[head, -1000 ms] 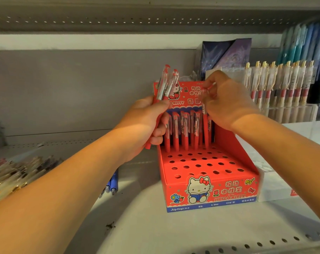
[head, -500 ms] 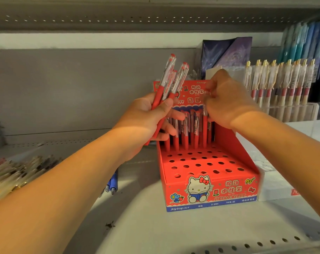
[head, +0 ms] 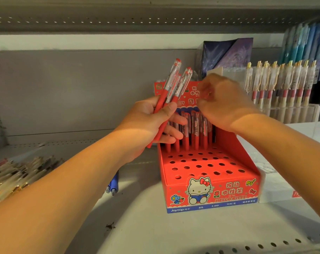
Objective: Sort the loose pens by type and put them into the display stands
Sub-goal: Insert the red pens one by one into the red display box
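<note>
A red Hello Kitty display stand (head: 210, 197) sits on the shelf, its top full of round holes. Several red pens (head: 195, 129) stand upright in its back rows; the front rows are empty holes. My left hand (head: 148, 121) grips a small bunch of red pens with clear caps (head: 174, 85), tilted up and to the right, just left of the stand. My right hand (head: 223, 105) hovers blurred above the standing pens, fingers loosely curled, with nothing visible in them. Its fingertips are close to the caps of the held pens.
A heap of loose mixed pens (head: 14, 176) lies at the far left of the shelf. Two blue pens (head: 113, 184) lie under my left forearm. A clear stand of gold-clipped pens (head: 283, 85) stands at the back right, with a white box (head: 276, 189) beside the red stand.
My right hand let go of the pen it was lowering into the back row and rose toward the left. My left hand lifted its bunch of pens slightly higher.
</note>
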